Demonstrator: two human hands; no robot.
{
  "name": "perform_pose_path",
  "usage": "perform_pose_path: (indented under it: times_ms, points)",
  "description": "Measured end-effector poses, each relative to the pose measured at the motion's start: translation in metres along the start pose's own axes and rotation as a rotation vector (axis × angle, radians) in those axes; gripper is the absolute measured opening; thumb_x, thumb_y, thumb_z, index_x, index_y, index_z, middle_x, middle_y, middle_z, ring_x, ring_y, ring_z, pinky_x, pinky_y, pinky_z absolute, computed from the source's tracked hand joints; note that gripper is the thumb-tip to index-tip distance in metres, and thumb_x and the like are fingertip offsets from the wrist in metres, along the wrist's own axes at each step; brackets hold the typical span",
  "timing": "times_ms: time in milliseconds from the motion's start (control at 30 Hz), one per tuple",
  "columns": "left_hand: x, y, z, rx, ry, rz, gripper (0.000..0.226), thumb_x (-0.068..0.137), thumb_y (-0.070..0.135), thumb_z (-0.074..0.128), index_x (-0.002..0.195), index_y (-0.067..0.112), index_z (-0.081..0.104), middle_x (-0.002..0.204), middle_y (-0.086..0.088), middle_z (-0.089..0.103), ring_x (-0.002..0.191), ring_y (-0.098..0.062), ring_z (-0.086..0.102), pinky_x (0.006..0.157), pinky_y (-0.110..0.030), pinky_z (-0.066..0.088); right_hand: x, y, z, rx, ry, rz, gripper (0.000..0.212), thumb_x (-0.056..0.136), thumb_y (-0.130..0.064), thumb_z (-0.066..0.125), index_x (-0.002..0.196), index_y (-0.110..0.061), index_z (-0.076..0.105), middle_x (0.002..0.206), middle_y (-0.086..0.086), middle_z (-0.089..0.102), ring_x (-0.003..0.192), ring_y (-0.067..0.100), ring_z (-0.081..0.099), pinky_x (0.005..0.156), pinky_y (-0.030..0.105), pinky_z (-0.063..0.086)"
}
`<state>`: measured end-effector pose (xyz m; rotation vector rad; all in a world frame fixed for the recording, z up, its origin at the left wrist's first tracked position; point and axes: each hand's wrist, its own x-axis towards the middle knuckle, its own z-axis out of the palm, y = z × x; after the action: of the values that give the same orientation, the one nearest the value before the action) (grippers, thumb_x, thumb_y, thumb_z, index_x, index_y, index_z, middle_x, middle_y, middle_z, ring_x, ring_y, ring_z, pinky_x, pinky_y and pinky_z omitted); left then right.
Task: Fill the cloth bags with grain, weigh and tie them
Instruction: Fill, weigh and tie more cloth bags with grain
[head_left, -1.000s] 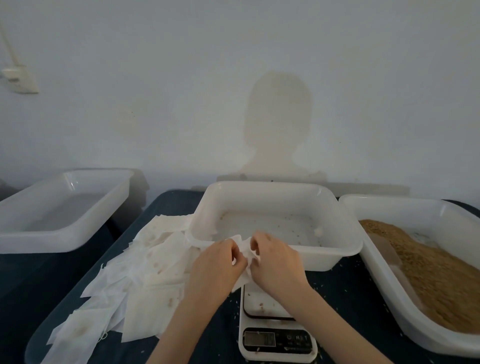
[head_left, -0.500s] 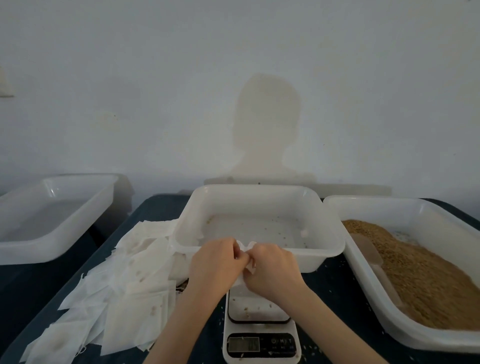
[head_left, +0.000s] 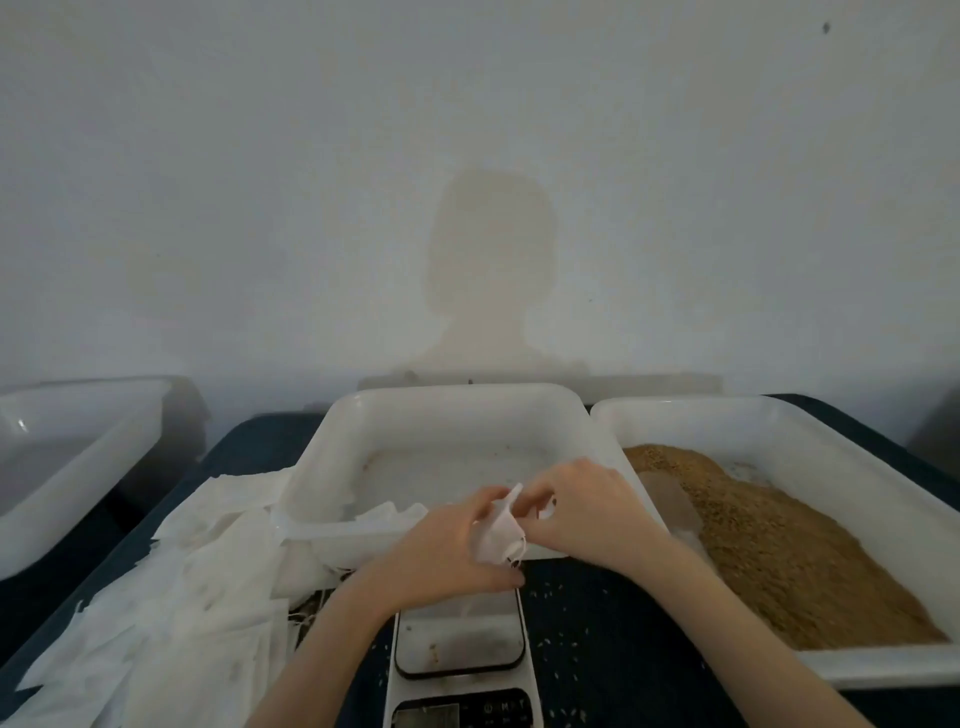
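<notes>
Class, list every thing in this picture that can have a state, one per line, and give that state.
Cloth bag: held between both hands, above the scale.
Left hand: grips the bag.
Right hand: pinches the bag's top.
Scale: platform bare but for stray grains; display unreadable.
Middle tub: nearly empty.
Right tub: holds a heap of grain.
Left tub: looks empty.
Spare bags: flat, piled loosely.
</notes>
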<state>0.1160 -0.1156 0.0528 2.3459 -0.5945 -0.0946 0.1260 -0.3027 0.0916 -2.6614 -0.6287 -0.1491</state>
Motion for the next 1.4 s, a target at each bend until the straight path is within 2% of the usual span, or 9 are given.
perform_pose_path:
  times_ms: [100,233,367,467,567,767,967,1200,1400]
  points:
    - [0.021,0.009,0.011,-0.023,0.054,0.061,0.032,0.078,0.043,0.068,0.106,0.035,0.056,0.092,0.011,0.064,0.081,-0.002,0.06,0.078,-0.028,0.052,-0.01,0.025,-0.012,0.061,0.034,0.022,0.021,0.074,-0.057,0.058,0.084,-0.043,0.07,0.077,-0.022,0.065,0.072,-0.004,0.058,0.062,0.014,0.042]
    - [0.053,0.022,0.03,0.035,0.068,0.051,0.017,0.078,0.035,0.066,0.093,0.028,0.059,0.082,0.007,0.063,0.073,-0.005,0.058,0.07,-0.027,0.049,-0.024,0.072,-0.025,0.327,0.084,0.047,0.013,0.081,-0.052,0.06,0.075,-0.048,0.071,0.098,-0.028,0.063,0.09,-0.005,0.059,0.082,0.024,0.051]
    - [0.076,0.028,0.051,0.078,0.082,0.073,0.016,0.075,0.038,0.068,0.081,0.032,0.054,0.075,0.012,0.059,0.067,0.002,0.053,0.057,-0.015,0.036,-0.047,0.134,-0.037,0.266,0.202,0.268,0.017,0.09,-0.04,0.06,0.076,-0.04,0.069,0.094,-0.021,0.063,0.088,-0.001,0.06,0.083,0.024,0.05]
    - [0.086,0.033,0.066,0.106,0.079,0.088,0.021,0.07,0.044,0.066,0.079,0.031,0.053,0.074,0.012,0.058,0.067,0.002,0.053,0.057,-0.016,0.037,-0.064,0.168,-0.03,-0.08,0.006,0.507,0.036,0.083,-0.057,0.058,0.068,-0.024,0.065,0.071,-0.013,0.063,0.066,0.008,0.062,0.064,0.027,0.055]
    - [0.092,0.039,0.077,0.108,0.053,0.102,0.024,0.066,0.05,0.06,0.076,0.03,0.051,0.072,0.01,0.058,0.066,-0.001,0.054,0.06,-0.023,0.044,-0.065,0.173,-0.014,-0.1,-0.186,0.581,0.056,0.074,-0.076,0.049,0.055,-0.023,0.049,0.053,-0.01,0.048,0.048,0.011,0.048,0.049,0.025,0.042]
    - [0.093,0.035,0.079,0.145,0.047,0.093,0.027,0.067,0.054,0.059,0.081,0.031,0.052,0.076,0.01,0.061,0.069,-0.003,0.057,0.066,-0.03,0.052,-0.051,0.166,-0.005,-0.085,-0.291,0.586,0.039,0.08,-0.051,0.055,0.06,-0.02,0.044,0.058,-0.006,0.045,0.051,0.013,0.044,0.051,0.025,0.036]
    - [0.091,0.02,0.072,0.168,0.059,0.072,0.028,0.068,0.055,0.061,0.086,0.036,0.053,0.079,0.018,0.061,0.075,0.005,0.057,0.064,-0.024,0.052,-0.058,0.178,-0.031,-0.268,-0.03,0.684,0.035,0.087,-0.043,0.04,0.092,-0.013,0.057,0.082,0.0,0.059,0.075,0.016,0.059,0.067,0.027,0.051]
    - [0.088,0.026,0.073,0.139,0.044,0.093,0.024,0.065,0.056,0.057,0.08,0.039,0.051,0.08,0.027,0.058,0.075,0.006,0.056,0.056,-0.016,0.041,-0.057,0.193,-0.058,-0.388,0.007,0.764,0.028,0.082,-0.044,0.058,0.076,-0.017,0.052,0.074,-0.006,0.055,0.064,0.011,0.054,0.056,0.024,0.044]
    - [0.086,0.032,0.078,0.147,0.019,0.094,0.027,0.067,0.054,0.059,0.082,0.033,0.052,0.075,0.015,0.061,0.071,0.0,0.058,0.065,-0.028,0.051,-0.032,0.191,-0.021,-0.058,-0.114,0.673,0.014,0.086,-0.02,0.064,0.089,-0.006,0.062,0.073,-0.001,0.056,0.062,0.013,0.053,0.053,0.018,0.043]
